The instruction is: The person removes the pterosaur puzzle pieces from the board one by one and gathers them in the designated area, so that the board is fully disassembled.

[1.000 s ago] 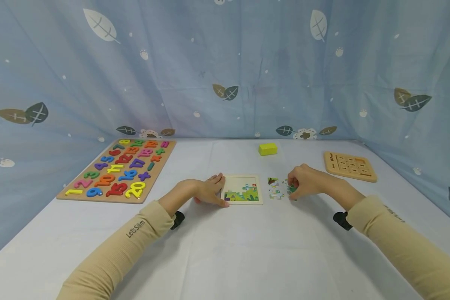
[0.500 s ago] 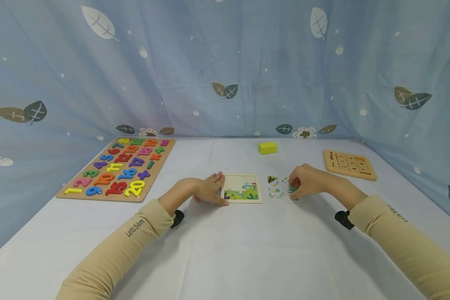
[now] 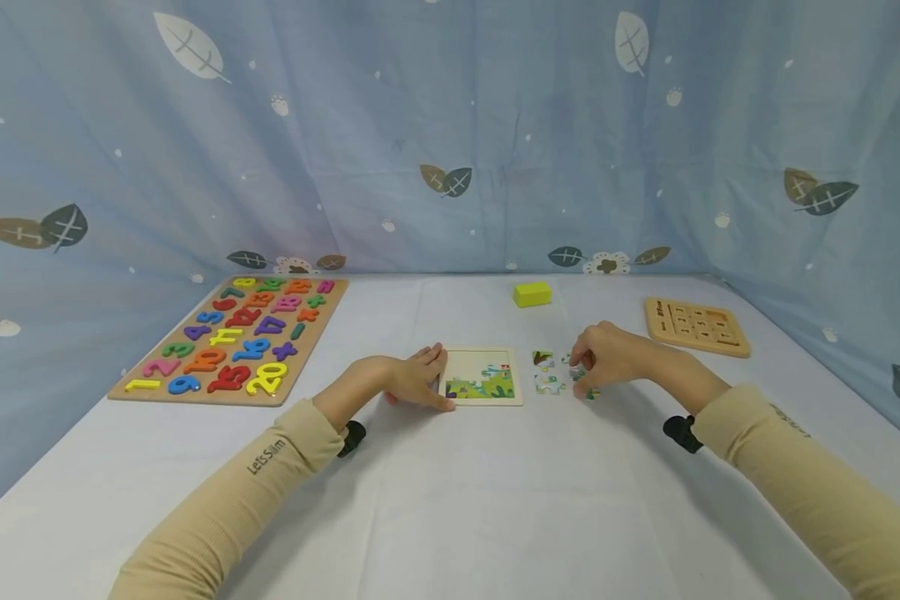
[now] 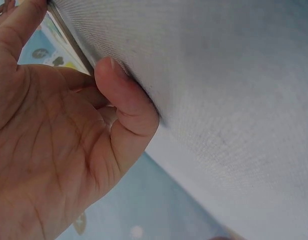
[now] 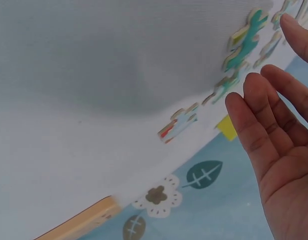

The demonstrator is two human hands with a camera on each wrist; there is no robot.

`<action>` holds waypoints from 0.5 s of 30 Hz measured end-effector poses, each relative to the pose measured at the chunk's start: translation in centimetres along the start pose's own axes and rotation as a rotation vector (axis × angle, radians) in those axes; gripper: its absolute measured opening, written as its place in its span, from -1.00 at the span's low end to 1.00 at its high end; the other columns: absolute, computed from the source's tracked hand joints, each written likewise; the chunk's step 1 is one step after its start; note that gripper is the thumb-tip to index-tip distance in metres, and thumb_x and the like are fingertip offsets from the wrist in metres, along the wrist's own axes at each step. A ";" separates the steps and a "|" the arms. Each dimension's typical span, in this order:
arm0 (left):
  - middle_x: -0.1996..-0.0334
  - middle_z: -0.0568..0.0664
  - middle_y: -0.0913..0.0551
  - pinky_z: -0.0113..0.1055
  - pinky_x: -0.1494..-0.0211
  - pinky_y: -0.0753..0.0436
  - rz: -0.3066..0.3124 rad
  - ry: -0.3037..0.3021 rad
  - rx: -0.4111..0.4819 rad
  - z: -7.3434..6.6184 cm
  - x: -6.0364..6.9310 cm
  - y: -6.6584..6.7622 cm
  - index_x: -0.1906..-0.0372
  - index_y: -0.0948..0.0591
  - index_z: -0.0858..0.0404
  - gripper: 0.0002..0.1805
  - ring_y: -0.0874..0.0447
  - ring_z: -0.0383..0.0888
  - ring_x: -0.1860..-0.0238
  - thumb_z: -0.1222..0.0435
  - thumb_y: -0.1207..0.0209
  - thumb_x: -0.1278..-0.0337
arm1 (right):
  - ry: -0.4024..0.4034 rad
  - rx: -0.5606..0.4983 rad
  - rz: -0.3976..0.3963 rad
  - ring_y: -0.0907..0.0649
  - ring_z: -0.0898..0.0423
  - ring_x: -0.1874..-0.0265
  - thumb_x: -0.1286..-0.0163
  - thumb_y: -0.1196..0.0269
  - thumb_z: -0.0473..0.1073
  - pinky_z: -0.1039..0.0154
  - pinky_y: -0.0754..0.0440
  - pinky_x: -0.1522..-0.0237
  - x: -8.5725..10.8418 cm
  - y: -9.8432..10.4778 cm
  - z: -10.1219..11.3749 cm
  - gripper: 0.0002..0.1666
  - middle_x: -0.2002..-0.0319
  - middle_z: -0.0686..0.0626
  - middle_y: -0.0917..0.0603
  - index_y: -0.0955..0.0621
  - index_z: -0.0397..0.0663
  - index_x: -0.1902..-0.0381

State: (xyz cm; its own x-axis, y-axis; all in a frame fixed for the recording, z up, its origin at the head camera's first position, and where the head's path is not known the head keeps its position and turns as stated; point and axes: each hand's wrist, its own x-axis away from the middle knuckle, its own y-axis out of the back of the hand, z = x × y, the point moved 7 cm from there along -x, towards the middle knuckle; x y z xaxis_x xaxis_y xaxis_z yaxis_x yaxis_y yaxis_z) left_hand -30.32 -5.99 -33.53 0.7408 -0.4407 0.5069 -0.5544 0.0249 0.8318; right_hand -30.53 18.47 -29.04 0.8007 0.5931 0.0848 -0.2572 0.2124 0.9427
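A small jigsaw tray (image 3: 483, 405) lies flat, with joined green pieces along its bottom and right side and bare cream backing at the upper left. My left hand (image 3: 416, 379) rests against the tray's left edge, thumb at the near corner, fingers stretched toward the far corner. Just right of the tray are loose jigsaw pieces, including a brown-and-green piece (image 3: 543, 359) and a pale blue piece (image 3: 549, 383). Over the pieces farther right hovers my right hand (image 3: 607, 358), partly hiding them. In the right wrist view its thumb and fingers stand apart, near a teal piece (image 5: 244, 47).
At the left lies a wooden board (image 3: 300, 367) of colourful numbers. A yellow-green block (image 3: 532, 294) stands toward the back, and a wooden number board (image 3: 697, 327) lies at the right. A blue patterned curtain (image 3: 390, 125) hangs behind the white tabletop (image 3: 450, 500).
My right hand has shifted slightly left, and its thumb and fingers have parted a little over the loose pieces. My left hand has stayed at the tray.
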 end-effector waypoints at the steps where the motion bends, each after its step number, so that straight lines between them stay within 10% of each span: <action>1: -0.55 -0.02 0.48 -0.38 0.42 -0.48 0.001 0.000 0.000 0.0 0.0 0.0 -0.53 0.35 0.17 0.11 0.50 -0.13 -0.55 -0.23 -0.05 -0.22 | 0.006 0.000 -0.005 -0.35 0.25 0.63 -0.06 -0.46 -0.18 0.38 -0.34 0.51 -0.1 0.1 0.1 -0.66 0.66 0.08 -0.47 -0.71 -0.31 0.24; 15: -0.55 -0.01 0.47 -0.39 0.44 -0.46 0.003 -0.006 -0.006 -0.1 0.0 0.0 -0.53 0.35 0.19 0.11 0.50 -0.12 -0.56 -0.21 -0.05 -0.23 | 0.034 -0.006 0.012 -0.39 0.23 0.61 -0.19 -0.38 -0.15 0.37 -0.37 0.48 -3.0 -0.4 2.7 -0.65 0.62 0.06 -0.50 -0.70 -0.26 0.12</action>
State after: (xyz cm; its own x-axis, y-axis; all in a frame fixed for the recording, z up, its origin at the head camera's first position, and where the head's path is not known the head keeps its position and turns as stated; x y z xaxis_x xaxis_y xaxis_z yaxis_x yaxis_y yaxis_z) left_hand -30.27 -5.89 -33.46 0.7370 -0.4460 0.5078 -0.5540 0.0316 0.8319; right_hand -31.33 14.53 -28.80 0.7784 0.6220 0.0848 -0.2699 0.2095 0.9398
